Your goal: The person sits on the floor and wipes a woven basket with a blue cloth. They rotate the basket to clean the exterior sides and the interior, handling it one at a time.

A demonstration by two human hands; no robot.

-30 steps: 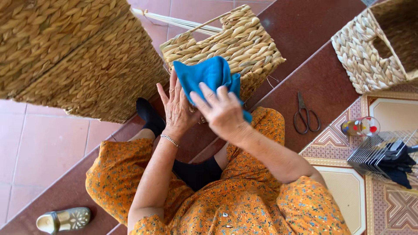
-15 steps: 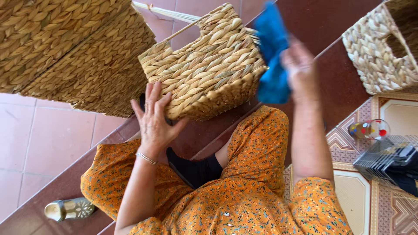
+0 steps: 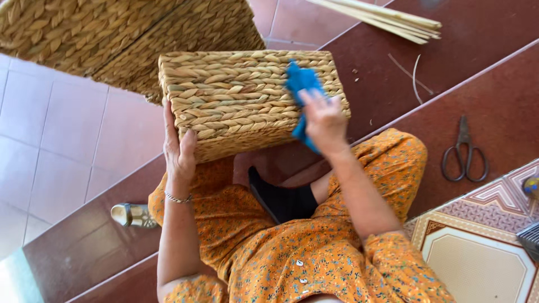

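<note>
A rectangular woven straw basket [image 3: 241, 95] lies on my lap, its flat side facing up. My left hand [image 3: 178, 147] grips its near left corner, thumb on the front wall. My right hand [image 3: 323, 119] presses a blue cloth [image 3: 300, 84] against the basket's right part; the cloth hangs down over the front wall beside my fingers. I sit on dark red steps in an orange patterned dress.
A larger woven basket [image 3: 112, 33] fills the upper left. Pale reed strips [image 3: 382, 19] lie at the top. Scissors [image 3: 464, 152] rest on the step to the right. A shoe [image 3: 132, 215] sits at the left, a patterned mat [image 3: 483, 247] lower right.
My left hand took hold of the basket and pulled it close onto my lap. My right hand brought the blue cloth down from beside the basket onto its surface.
</note>
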